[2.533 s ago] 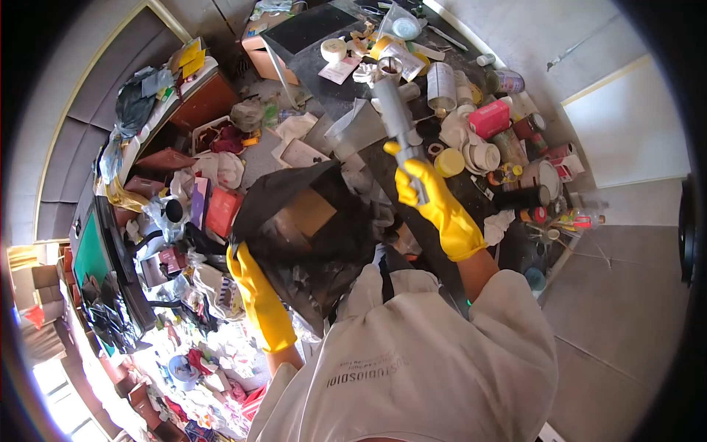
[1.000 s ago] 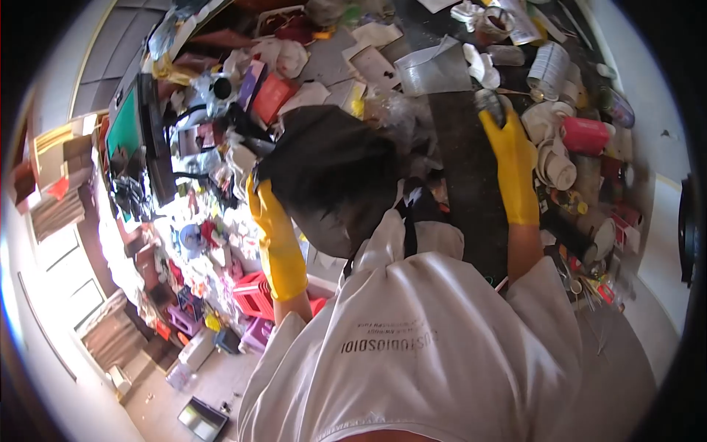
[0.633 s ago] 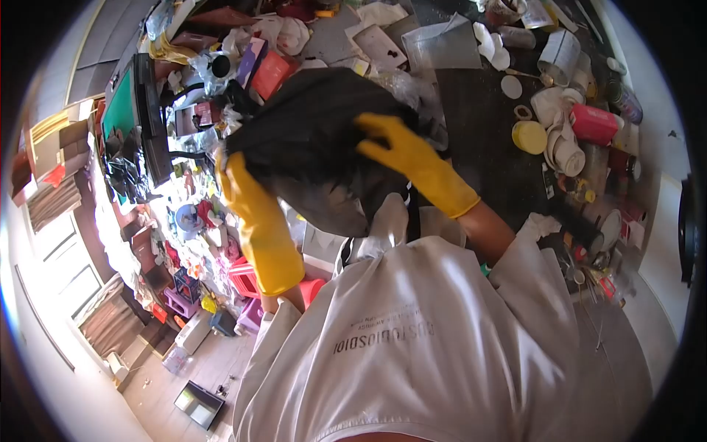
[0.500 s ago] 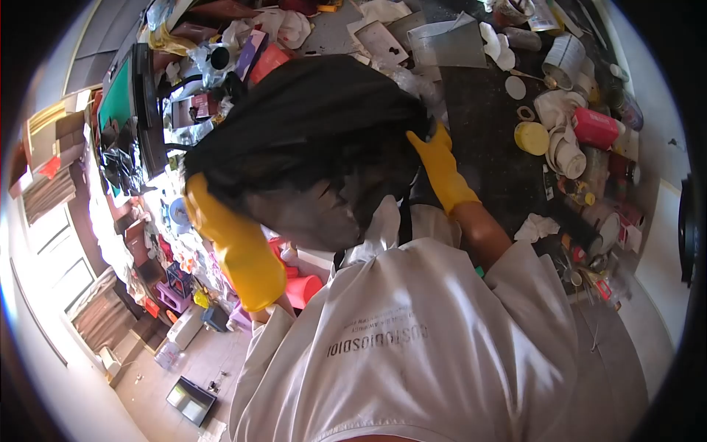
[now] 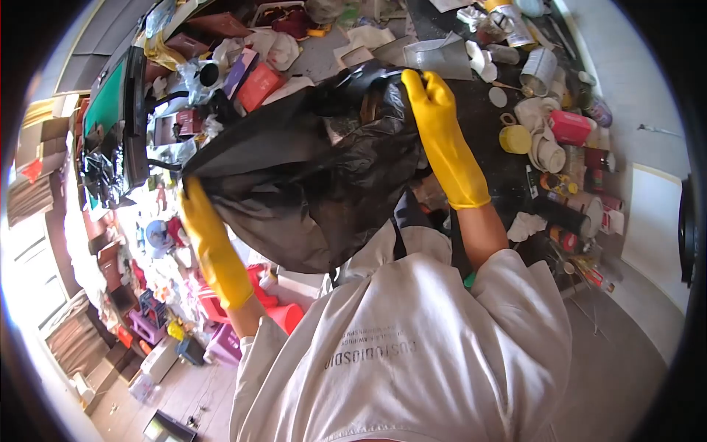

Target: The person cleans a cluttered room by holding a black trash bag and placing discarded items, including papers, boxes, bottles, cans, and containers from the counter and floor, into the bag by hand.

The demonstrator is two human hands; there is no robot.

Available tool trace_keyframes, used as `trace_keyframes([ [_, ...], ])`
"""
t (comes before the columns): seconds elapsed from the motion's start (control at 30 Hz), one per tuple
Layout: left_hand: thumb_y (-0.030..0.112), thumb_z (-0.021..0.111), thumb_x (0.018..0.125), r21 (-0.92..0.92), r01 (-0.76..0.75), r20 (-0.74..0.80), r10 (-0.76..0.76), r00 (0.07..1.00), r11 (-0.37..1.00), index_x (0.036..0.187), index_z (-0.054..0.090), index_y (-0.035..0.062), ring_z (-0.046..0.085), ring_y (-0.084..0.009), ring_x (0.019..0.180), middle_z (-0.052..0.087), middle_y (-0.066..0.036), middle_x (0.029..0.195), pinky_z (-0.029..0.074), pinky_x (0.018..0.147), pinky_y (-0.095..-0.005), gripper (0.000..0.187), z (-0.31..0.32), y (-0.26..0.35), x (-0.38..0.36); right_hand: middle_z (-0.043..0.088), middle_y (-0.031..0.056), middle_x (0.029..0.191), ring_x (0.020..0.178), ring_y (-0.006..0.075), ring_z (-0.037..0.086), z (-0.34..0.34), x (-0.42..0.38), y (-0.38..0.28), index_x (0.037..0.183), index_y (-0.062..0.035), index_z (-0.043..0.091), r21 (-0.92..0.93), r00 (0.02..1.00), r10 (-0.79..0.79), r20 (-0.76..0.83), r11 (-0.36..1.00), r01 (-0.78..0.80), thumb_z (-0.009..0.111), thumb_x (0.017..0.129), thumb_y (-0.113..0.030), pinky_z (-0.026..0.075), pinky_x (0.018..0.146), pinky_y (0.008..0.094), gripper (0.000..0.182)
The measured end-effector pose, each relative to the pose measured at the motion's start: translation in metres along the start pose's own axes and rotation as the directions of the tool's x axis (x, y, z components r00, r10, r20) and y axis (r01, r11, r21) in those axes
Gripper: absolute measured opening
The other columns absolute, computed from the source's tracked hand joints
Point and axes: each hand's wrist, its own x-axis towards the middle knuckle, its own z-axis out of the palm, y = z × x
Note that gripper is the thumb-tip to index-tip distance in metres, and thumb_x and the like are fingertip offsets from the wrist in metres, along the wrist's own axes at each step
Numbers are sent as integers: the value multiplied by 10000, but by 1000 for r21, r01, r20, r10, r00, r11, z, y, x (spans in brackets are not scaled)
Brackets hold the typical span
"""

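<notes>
A large black plastic trash bag (image 5: 294, 184) hangs spread between my two hands in front of my chest, its film wrinkled and partly see-through. My left hand (image 5: 210, 239), in a long yellow rubber glove, grips the bag's left edge; its fingertips are partly hidden by the film. On the other side, my right hand (image 5: 434, 118), gloved the same way, is closed on the bag's upper right edge, with the fingers bent over it. Behind and below the bag, part of the dark surface is covered.
Cans (image 5: 540, 71), a pink bottle (image 5: 571, 127), a yellow lid (image 5: 514, 139) and other litter crowd the dark table (image 5: 482, 110) at right. Boxes and a red packet (image 5: 259, 86) lie beyond the bag. A green-screened panel (image 5: 104, 110) stands left. Red plastic items (image 5: 286, 317) sit below my left arm.
My right hand has risen up and away with its edge of the bag, stretching the bag wider. My left hand has shifted slightly left, still on the bag.
</notes>
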Motion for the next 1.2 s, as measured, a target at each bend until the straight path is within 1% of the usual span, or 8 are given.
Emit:
trace_keyframes([
  [0.07, 264, 448, 1014, 337, -30, -67, 56, 996, 941, 1233, 598, -7, 599, -268, 1102, 605, -194, 1236, 461, 962, -360, 380, 44, -60, -8, 601, 165, 745, 638, 269, 545, 1, 0, 12, 921, 5, 611, -219, 980, -197, 28, 955, 198, 650, 933, -285, 445, 630, 361, 293],
  [0.23, 275, 501, 996, -615, 133, 27, -147, 989, 777, 1279, 557, 4, 614, -260, 1101, 620, -179, 1227, 488, 942, -357, 396, 24, -4, -25, 535, 110, 706, 680, 240, 595, -30, -23, -49, 982, -38, 602, -248, 939, -341, 38, 907, 339, 614, 951, -242, 488, 685, 298, 207],
  [0.37, 284, 534, 977, 405, -519, -138, 611, 780, 753, 1270, 561, -4, 620, -272, 1087, 629, -180, 1213, 485, 957, -356, 412, 26, -75, -41, 639, 178, 952, 928, 325, 643, -45, -57, -29, 1061, -30, 608, -462, 943, -226, 246, 828, 319, 605, 938, -208, 497, 758, 359, 216],
  [0.43, 340, 528, 973, -239, -277, -184, 237, 954, 931, 1279, 551, 7, 608, -266, 1101, 609, -186, 1239, 467, 977, -353, 453, 33, -61, -38, 645, 168, 1105, 1019, 331, 635, -57, -66, -16, 1132, -52, 607, -481, 961, -159, 228, 840, 253, 593, 906, -136, 504, 808, 370, 241],
  [0.5, 404, 512, 978, -701, 298, 160, -265, 951, 648, 1305, 534, 38, 603, -255, 1108, 604, -176, 1245, 463, 974, -340, 492, 23, -43, -49, 651, 140, 1111, 996, 298, 650, -73, -88, -21, 1158, -66, 614, -354, 984, -24, 179, 931, 88, 610, 900, -161, 506, 840, 346, 274],
  [0.7, 382, 515, 993, -498, 346, 230, -263, 937, 795, 1284, 552, 29, 606, -242, 1080, 612, -159, 1236, 473, 931, -325, 459, 46, -60, -64, 638, 160, 1118, 1069, 341, 598, -190, -36, 151, 1148, -89, 625, -903, 954, -128, -271, 377, -206, 725, 782, -435, 471, 924, 421, 514],
  [1.13, 379, 561, 973, -380, 202, 228, -121, 966, 902, 1283, 551, 30, 604, -236, 1080, 610, -155, 1239, 478, 920, -322, 467, 92, -65, -60, 676, 186, 1114, 1059, 349, 641, -235, 34, 190, 1088, -86, 687, -902, 891, 291, -348, 157, -403, 650, 780, -467, 499, 917, 414, 491],
  [1.2, 369, 581, 964, -526, 305, 261, -191, 946, 794, 1281, 550, 32, 610, -232, 1058, 625, -140, 1204, 481, 922, -325, 464, 94, -26, -61, 688, 173, 1073, 1028, 332, 654, -240, 18, 206, 1078, -71, 683, -836, 932, 114, -343, 415, -359, 728, 727, -462, 501, 911, 410, 527],
])
